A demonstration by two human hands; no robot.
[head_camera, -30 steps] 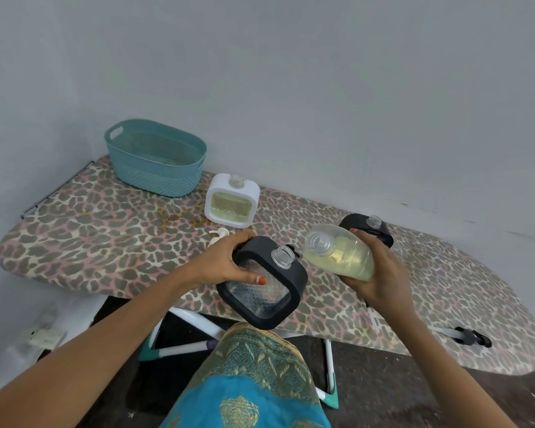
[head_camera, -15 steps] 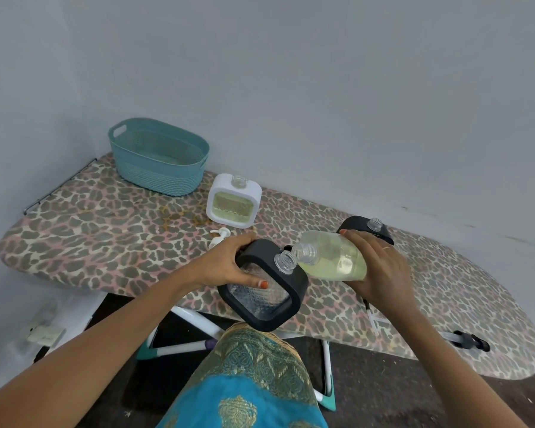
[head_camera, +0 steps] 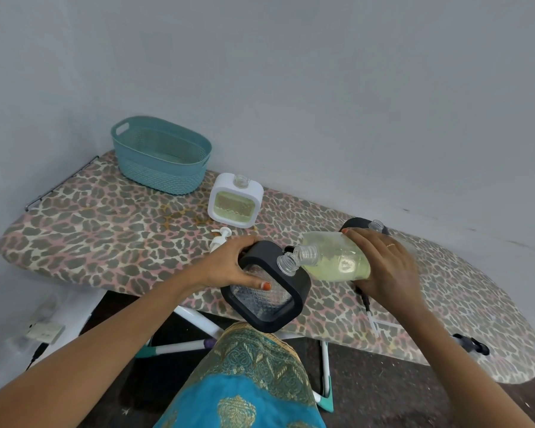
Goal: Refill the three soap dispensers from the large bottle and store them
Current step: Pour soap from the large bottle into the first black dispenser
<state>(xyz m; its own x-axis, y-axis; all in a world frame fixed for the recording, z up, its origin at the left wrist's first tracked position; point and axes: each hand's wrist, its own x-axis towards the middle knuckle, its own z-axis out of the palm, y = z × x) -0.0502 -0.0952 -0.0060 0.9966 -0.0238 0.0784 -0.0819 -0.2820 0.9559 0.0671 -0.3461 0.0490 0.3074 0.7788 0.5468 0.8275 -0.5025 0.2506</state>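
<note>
My left hand (head_camera: 233,266) grips a black square dispenser (head_camera: 266,296), tilted, at the near edge of the ironing board (head_camera: 84,239). Its clear window looks empty and its neck is uncapped. My right hand (head_camera: 383,267) holds the large clear bottle (head_camera: 334,257) of pale yellow soap tipped almost flat, its open mouth touching the dispenser's neck. A white dispenser (head_camera: 235,204) with soap inside stands uncapped further back. A second black dispenser (head_camera: 365,227) shows partly behind my right hand.
A teal basket (head_camera: 161,156) sits at the board's far left, by the wall. A white pump head (head_camera: 220,237) lies on the board beside my left hand. A dark pump part lies under my right wrist. The floor and the board's legs are below.
The large bottle has swung from pointing its mouth towards me to lying tipped leftward, and its mouth has come down onto the black dispenser's neck. My left hand has kept its grip.
</note>
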